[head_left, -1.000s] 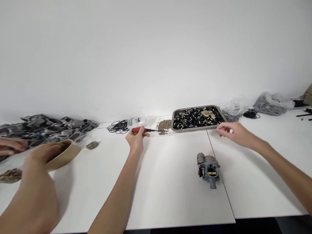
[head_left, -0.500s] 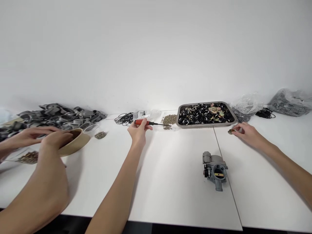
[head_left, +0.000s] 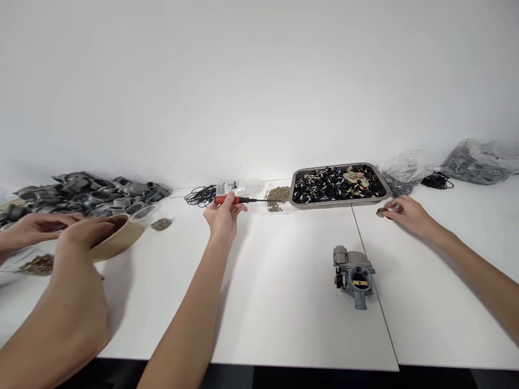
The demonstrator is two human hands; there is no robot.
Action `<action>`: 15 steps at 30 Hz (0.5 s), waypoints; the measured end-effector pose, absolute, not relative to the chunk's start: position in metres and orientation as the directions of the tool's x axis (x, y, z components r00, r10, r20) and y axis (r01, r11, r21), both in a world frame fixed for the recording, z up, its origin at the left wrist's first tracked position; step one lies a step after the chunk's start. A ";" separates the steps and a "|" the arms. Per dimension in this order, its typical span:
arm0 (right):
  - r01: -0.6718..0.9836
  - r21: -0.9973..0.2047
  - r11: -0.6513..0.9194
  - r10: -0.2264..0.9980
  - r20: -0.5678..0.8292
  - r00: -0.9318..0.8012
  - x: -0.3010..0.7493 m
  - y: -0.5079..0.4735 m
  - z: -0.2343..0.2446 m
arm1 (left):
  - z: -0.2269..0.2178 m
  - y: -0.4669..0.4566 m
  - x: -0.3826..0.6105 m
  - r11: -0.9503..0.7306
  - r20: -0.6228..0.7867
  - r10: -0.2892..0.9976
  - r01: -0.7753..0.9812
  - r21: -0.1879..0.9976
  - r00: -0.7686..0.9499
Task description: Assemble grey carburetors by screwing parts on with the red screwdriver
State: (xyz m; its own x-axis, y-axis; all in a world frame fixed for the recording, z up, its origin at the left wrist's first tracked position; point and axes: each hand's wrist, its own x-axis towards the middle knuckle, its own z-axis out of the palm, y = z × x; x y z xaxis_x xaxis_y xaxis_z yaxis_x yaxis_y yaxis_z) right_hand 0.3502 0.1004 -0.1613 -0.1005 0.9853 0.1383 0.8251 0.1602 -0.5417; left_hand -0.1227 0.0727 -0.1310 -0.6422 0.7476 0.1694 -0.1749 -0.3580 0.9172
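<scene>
My left hand is closed round the red handle of a screwdriver. Its dark shaft points right, and the tip lies at a pile of small brass-coloured screws. At the right, my right hand pinches small round brass-coloured plates at the table surface; how many is unclear. Between my arms, nearer the front, a grey metal carburetor stands on the white table with its round bore facing me.
A metal tray holds black parts and brass-coloured plates. Black rings and plastic bags line the wall. At left, a co-worker's hands work at a tan bowl near grey castings.
The whole view has shifted slightly. My left hand and the screwdriver have moved a little left relative to the screw pile. My right hand keeps its pinch beside the tray.
</scene>
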 end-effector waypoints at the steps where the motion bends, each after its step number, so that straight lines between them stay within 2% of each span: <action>1: 0.818 -0.556 0.148 0.987 0.133 -0.088 0.350 0.100 -0.161 | -0.130 0.072 -0.122 -0.354 0.160 0.748 -0.183 0.917 -0.644; 7: 0.729 -0.681 0.072 0.994 0.110 0.004 0.342 0.095 -0.151 | -0.125 0.069 -0.117 -0.329 0.124 0.748 -0.202 0.922 -0.653; 10: 0.667 -0.739 0.091 0.995 0.098 -0.026 0.337 0.088 -0.139 | -0.124 0.068 -0.116 -0.334 0.113 0.740 -0.216 0.918 -0.663; 15: 0.451 -0.889 0.085 0.989 0.019 -0.149 0.317 0.065 -0.107 | -0.125 0.068 -0.116 -0.331 0.105 0.738 -0.222 0.917 -0.666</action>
